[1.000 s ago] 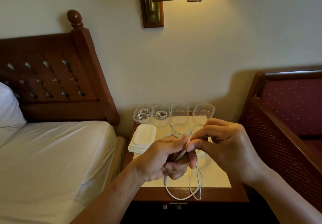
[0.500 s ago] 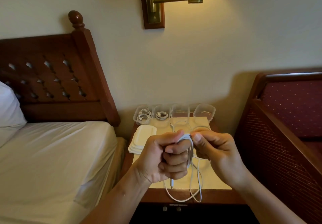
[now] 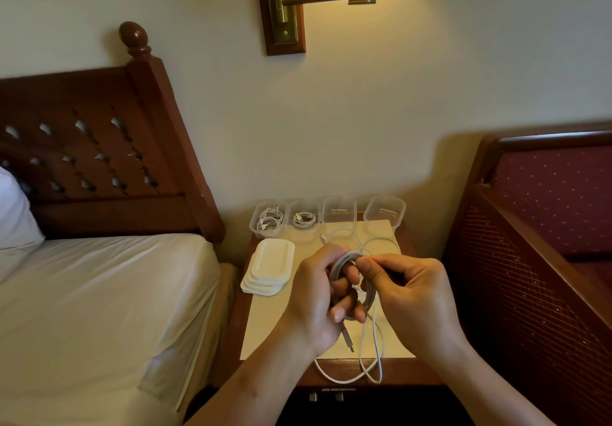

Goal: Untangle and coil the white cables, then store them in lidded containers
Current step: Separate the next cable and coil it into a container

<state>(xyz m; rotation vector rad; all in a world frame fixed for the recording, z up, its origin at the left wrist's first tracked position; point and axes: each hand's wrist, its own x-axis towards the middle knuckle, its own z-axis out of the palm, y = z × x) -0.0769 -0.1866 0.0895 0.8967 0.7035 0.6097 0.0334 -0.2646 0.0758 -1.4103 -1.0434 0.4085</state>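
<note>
Between both hands, white cable forms loose, dangling loops.

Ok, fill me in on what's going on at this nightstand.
A person's left hand has a white cable looped around its fingers; the right hand pinches the strand at the top. Its tail hangs over the front edge of the nightstand. At the back, two clear containers hold coiled cables and two more look empty; a stack of lids lies nearer, at the left.
</note>
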